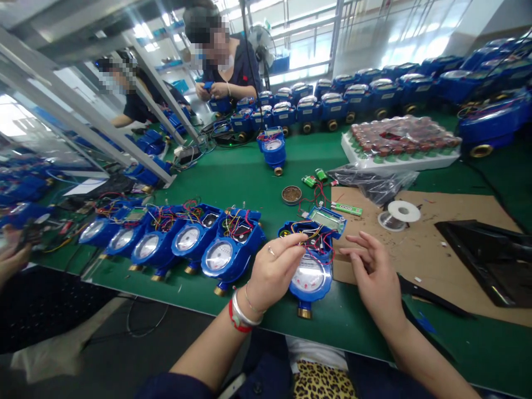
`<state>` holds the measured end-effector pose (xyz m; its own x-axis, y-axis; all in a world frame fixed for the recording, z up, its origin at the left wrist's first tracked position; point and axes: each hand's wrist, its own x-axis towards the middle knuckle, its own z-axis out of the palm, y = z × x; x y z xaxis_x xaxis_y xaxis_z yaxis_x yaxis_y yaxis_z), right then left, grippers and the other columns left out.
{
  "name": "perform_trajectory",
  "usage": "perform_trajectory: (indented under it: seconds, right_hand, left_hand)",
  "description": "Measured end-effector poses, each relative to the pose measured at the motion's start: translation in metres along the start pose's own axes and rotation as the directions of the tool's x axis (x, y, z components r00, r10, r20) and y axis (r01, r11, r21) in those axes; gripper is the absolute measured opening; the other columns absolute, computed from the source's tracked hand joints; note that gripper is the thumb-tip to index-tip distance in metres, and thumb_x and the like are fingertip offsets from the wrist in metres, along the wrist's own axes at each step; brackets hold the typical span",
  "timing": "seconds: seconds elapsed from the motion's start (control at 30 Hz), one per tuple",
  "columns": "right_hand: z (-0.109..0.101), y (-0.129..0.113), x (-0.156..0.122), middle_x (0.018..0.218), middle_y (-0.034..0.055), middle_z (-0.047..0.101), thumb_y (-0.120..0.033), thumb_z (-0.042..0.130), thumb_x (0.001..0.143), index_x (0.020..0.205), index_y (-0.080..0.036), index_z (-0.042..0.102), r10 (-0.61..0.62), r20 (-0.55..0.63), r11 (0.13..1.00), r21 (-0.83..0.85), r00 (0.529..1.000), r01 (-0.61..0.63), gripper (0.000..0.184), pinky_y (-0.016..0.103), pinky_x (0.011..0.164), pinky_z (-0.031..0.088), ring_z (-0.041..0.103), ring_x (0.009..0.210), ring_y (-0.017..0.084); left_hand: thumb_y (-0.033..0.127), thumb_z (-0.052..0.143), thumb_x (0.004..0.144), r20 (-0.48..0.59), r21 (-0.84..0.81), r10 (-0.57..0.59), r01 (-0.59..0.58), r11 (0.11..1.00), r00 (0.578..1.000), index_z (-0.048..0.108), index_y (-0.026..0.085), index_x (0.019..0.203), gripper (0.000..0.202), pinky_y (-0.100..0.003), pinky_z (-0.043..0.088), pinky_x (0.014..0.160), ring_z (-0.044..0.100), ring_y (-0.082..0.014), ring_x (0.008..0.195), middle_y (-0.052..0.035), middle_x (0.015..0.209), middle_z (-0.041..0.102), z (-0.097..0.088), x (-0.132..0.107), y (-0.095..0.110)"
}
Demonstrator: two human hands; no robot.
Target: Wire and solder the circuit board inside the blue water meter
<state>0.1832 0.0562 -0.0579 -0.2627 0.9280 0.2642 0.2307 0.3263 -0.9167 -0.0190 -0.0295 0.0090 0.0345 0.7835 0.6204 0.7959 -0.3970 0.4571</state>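
The left hand [272,271] pinches the coloured wires [312,239] at the top of an open blue meter [310,271] — thumb and forefinger closed on them, the other fingers curled. The right hand [372,271] lies just beside the meter's right edge, fingers spread loosely, its grip open and holding nothing; its fingertips touch the cardboard [440,244]. The meter sits at the near edge of the green worktop [245,177], dial up, with a small display board [328,217] tipped out at its upper right. To the left, five more meters [166,244] stand in a row, touching. On the cardboard lies a solder spool [401,212]; a small tin [291,194] sits behind the meter. Across the worktop a co-worker's hands [218,88] hold a blue part.
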Motion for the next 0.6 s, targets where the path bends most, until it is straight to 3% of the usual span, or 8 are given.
perform_trajectory:
  seconds: [0.1, 0.17, 0.23, 0.33, 0.4, 0.5, 0.6]
  right_hand:
    - [0.001, 0.001, -0.001, 0.123, 0.0087, 0.059, -0.024, 0.050, 0.093, 0.131, -0.026, 0.040, 0.000, -0.007, 1.000, 0.002, 1.000, 0.000, 0.038, 0.049, 0.096, 0.046, 0.066, 0.095, 0.021]
    - [0.001, 0.001, -0.002, 0.122, 0.0085, 0.059, -0.024, 0.050, 0.093, 0.131, -0.026, 0.040, -0.002, -0.009, 1.000, -0.001, 1.000, 0.002, 0.038, 0.049, 0.096, 0.046, 0.066, 0.094, 0.021]
    - [-0.001, -0.005, -0.001, 0.123, 0.0082, 0.059, -0.024, 0.050, 0.094, 0.131, -0.026, 0.040, -0.008, -0.011, 1.000, -0.003, 1.000, 0.008, 0.038, 0.049, 0.095, 0.047, 0.066, 0.094, 0.021]
    - [-0.007, -0.026, 0.006, 0.125, 0.0078, 0.058, -0.023, 0.049, 0.094, 0.132, -0.027, 0.041, -0.069, -0.029, 0.997, -0.028, 0.997, 0.068, 0.039, 0.047, 0.092, 0.049, 0.066, 0.094, 0.021]
    - [-0.011, -0.048, 0.015, 0.120, 0.0066, 0.060, -0.021, 0.050, 0.094, 0.128, -0.026, 0.047, -0.187, -0.028, 0.978, -0.097, 0.982, 0.184, 0.034, 0.046, 0.095, 0.047, 0.064, 0.099, 0.022]
    - [-0.012, -0.079, 0.034, 0.114, 0.0059, 0.061, -0.017, 0.053, 0.093, 0.113, -0.025, 0.059, -0.420, 0.057, 0.884, -0.199, 0.906, 0.423, 0.023, 0.043, 0.100, 0.045, 0.058, 0.108, 0.023]
    - [-0.005, -0.096, 0.051, 0.117, 0.0081, 0.057, -0.013, 0.052, 0.092, 0.111, -0.023, 0.061, -0.542, 0.223, 0.777, -0.234, 0.811, 0.584, 0.023, 0.041, 0.096, 0.048, 0.057, 0.109, 0.023]
  left_hand:
    - [0.012, 0.049, 0.092, 0.003, -0.155, -0.275, 0.272, 0.950, 0.961, 0.060, 0.019, 0.099, 0.015, -0.027, 0.052, 0.079, 0.065, -0.0138, 0.089, -0.0048, 0.100, 0.069, 0.002, 0.009, 0.005]
    - [0.017, 0.049, 0.093, 0.005, -0.248, -0.473, 0.460, 0.853, 0.881, 0.061, 0.019, 0.094, 0.012, -0.023, 0.050, 0.068, 0.064, -0.0101, 0.071, -0.0012, 0.088, 0.069, 0.004, 0.015, 0.009]
    - [0.020, 0.052, 0.092, 0.025, -0.357, -0.590, 0.559, 0.748, 0.807, 0.061, 0.019, 0.089, 0.009, -0.021, 0.048, 0.062, 0.061, -0.0085, 0.062, 0.0007, 0.080, 0.067, 0.006, 0.018, 0.011]
    - [0.021, 0.055, 0.088, 0.053, -0.509, -0.670, 0.597, 0.620, 0.741, 0.061, 0.019, 0.087, 0.006, -0.021, 0.049, 0.062, 0.061, -0.0094, 0.064, 0.0007, 0.078, 0.065, 0.009, 0.020, 0.009]
    - [0.022, 0.058, 0.086, 0.056, -0.568, -0.698, 0.598, 0.566, 0.714, 0.062, 0.018, 0.086, 0.006, -0.021, 0.049, 0.062, 0.062, -0.0102, 0.064, 0.0005, 0.075, 0.064, 0.011, 0.020, 0.007]
    - [0.023, 0.061, 0.083, 0.053, -0.593, -0.716, 0.599, 0.538, 0.696, 0.065, 0.017, 0.084, 0.007, -0.022, 0.049, 0.060, 0.061, -0.0112, 0.064, -0.0006, 0.073, 0.065, 0.012, 0.021, 0.005]
    - [0.024, 0.062, 0.083, 0.058, -0.584, -0.720, 0.608, 0.538, 0.692, 0.067, 0.016, 0.084, 0.010, -0.024, 0.049, 0.062, 0.061, -0.0125, 0.065, -0.0023, 0.074, 0.066, 0.010, 0.021, 0.006]
